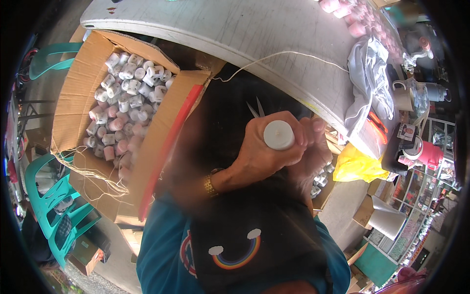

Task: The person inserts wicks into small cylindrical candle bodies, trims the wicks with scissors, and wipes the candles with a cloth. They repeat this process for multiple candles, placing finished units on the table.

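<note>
My left hand [262, 149], with a gold-coloured watch at its wrist, is closed around a short white candle [279, 138]. The candle's round top, with a small mark at its centre, faces up. Pressed against the candle's right side is my right hand [313, 144], fingers curled and partly blurred; what it holds, if anything, is hidden. Two pointed scissor blades [256, 108] stick out past my left knuckles; their handles are out of sight behind the hands. On the left, a cardboard box [73, 105] holds several small white and pink cylinders [129, 88].
A grey-white table [220, 27] spans the far side, with a pale cloth [367, 83] and pink pieces [357, 29] on it. String [279, 53] runs from table to box. A yellow plastic bag [360, 164] hangs at right. Green chairs [54, 196] stand at left.
</note>
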The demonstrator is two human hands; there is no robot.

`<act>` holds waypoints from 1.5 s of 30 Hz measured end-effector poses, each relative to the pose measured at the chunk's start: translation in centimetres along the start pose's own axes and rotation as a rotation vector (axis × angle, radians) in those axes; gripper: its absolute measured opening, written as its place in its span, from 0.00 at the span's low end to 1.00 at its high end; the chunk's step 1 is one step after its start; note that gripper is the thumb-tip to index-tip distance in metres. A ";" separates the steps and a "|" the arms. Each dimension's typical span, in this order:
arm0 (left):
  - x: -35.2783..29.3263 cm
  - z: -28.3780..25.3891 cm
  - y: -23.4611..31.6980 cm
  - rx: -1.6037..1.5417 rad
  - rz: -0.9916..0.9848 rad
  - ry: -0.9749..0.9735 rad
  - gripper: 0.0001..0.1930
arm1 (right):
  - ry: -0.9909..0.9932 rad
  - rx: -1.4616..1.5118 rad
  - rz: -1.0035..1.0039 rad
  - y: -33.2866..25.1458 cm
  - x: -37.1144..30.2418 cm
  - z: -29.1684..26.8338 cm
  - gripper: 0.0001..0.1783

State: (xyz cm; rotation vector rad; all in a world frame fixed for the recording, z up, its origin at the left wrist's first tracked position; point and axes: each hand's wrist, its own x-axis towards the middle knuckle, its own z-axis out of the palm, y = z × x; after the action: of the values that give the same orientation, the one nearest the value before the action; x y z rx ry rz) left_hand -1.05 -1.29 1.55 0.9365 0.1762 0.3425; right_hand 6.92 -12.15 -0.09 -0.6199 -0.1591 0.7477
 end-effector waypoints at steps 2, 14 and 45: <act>0.1 -0.1 0.0 0.004 -0.009 -0.008 0.07 | 0.017 -0.022 0.013 0.0 0.0 0.0 0.09; 0.0 -0.5 0.2 -0.045 -0.057 -0.068 0.07 | -0.005 -0.085 0.043 -0.2 -0.4 -0.3 0.13; 0.3 -1.0 1.1 -0.055 -0.175 -0.165 0.08 | -0.071 -0.310 0.069 -1.4 -0.8 0.2 0.17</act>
State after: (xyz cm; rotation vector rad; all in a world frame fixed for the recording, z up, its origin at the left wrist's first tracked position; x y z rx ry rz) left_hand -1.28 0.19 1.82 0.8833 0.0964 0.1076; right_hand 7.08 -13.37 0.95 -0.8975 -0.3239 0.8193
